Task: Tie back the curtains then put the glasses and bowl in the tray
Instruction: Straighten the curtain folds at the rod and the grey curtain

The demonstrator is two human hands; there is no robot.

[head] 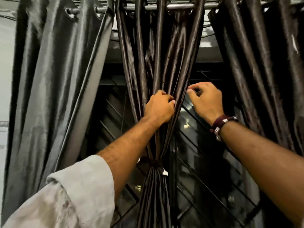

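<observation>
Head view: three dark satin curtain panels are seen hanging by eyelets from a metal rod (164,6) along the top of the frame. The middle curtain (156,55) is gathered at centre frame and is bound lower down by a dark tie-back (153,162), below which its folds fall together. The left hand (158,109) is closed around the gathered folds at centre frame, fingers curled into the fabric. The right hand (205,101) is held just right of it, thumb and fingertips pinching the right edge of the same curtain. A dark bracelet (222,125) is worn on the right wrist; a pale sleeve (65,195) is rolled on the left forearm at lower left. The left curtain (54,79) and right curtain (263,63) hang loose at the frame sides. Behind the fabric a window with a diagonal grille (205,178) is visible. Glasses, bowl and tray are not in frame.
</observation>
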